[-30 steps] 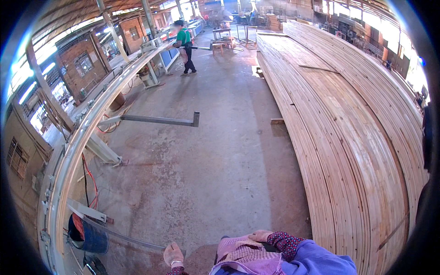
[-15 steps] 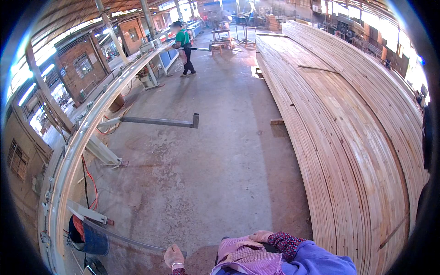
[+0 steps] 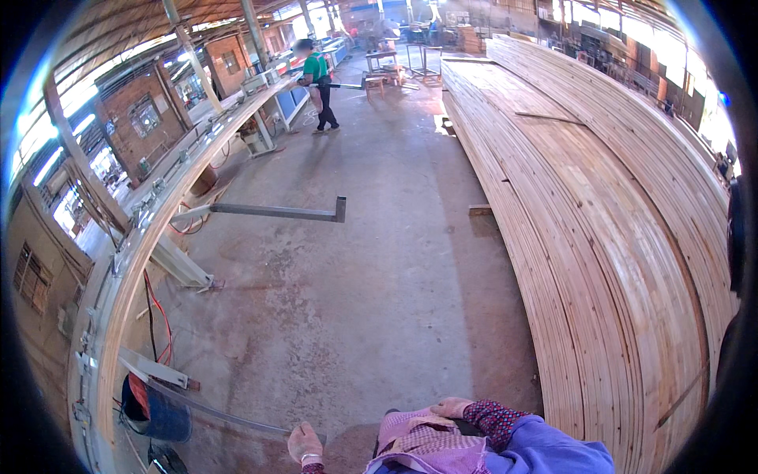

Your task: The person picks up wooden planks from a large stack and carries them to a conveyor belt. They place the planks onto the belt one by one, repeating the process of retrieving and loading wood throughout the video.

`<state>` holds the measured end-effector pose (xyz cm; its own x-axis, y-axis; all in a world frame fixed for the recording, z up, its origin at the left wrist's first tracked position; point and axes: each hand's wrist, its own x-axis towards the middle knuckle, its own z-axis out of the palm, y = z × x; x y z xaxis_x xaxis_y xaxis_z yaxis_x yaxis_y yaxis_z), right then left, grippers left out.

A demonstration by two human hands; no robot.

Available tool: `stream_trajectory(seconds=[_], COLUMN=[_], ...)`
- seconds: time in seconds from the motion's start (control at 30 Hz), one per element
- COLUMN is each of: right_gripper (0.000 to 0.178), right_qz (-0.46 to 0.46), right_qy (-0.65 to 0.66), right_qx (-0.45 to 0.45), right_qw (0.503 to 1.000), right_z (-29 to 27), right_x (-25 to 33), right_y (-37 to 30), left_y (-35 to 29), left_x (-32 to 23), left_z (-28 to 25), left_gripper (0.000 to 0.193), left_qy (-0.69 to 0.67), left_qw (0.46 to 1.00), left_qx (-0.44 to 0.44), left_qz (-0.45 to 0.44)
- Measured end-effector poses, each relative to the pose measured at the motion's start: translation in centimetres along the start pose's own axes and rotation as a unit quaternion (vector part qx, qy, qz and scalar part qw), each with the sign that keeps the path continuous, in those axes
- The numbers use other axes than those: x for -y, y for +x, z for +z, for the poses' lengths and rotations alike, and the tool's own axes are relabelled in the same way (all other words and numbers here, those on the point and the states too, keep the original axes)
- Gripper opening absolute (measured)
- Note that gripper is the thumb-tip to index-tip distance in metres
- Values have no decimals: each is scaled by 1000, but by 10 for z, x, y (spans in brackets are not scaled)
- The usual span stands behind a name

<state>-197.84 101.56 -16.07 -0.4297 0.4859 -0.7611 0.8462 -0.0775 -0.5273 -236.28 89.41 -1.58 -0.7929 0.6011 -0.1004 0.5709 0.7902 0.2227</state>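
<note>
My left hand (image 3: 305,444), in a pale glove, hangs low beside the free end of a curved-looking metal arm (image 3: 229,416). Whether it touches that arm I cannot tell; its fingers look extended, with nothing visible in them. My right hand (image 3: 452,407), also gloved, lies against the pink checked cloth (image 3: 426,434) over my front, its fingers loosely spread on it. Along the left side runs a long machine rail (image 3: 99,347) carrying a long, thin wooden strip (image 3: 126,316).
A large stack of long boards (image 3: 576,237) fills the right side. Another metal arm (image 3: 276,212) juts from the rail over the concrete floor (image 3: 339,316). A dark blue bucket (image 3: 170,419) stands below the rail, near red hoses (image 3: 162,316). A person in green (image 3: 317,71) stands at the rail's far end.
The wooden strip on the rail shows wider and sits slightly further toward the aisle. My left hand has shifted slightly right. My right hand stays on the cloth.
</note>
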Motion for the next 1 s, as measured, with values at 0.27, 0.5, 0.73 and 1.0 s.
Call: stream_trajectory(seconds=[0.27,0.5,0.73,1.0], right_gripper=[64,61,61,62], right_qz=[2,5,3,30], right_qy=[2,11,-4,8], right_qx=[-10,-6,-4,-2], right_qw=[1000,1000,1000,1000], right_z=[1,-1,-1,3], right_x=[1,6,8,8], right_y=[0,-3,-3,-3], left_y=[3,5,4,3], left_x=[6,8,10,7], left_z=[5,8,13,3], left_gripper=[51,50,47,37], left_qy=[-8,-34,-6,12], left_qw=[1000,999,999,999], left_qx=[1,5,-42,3], left_qz=[-3,-20,11,40])
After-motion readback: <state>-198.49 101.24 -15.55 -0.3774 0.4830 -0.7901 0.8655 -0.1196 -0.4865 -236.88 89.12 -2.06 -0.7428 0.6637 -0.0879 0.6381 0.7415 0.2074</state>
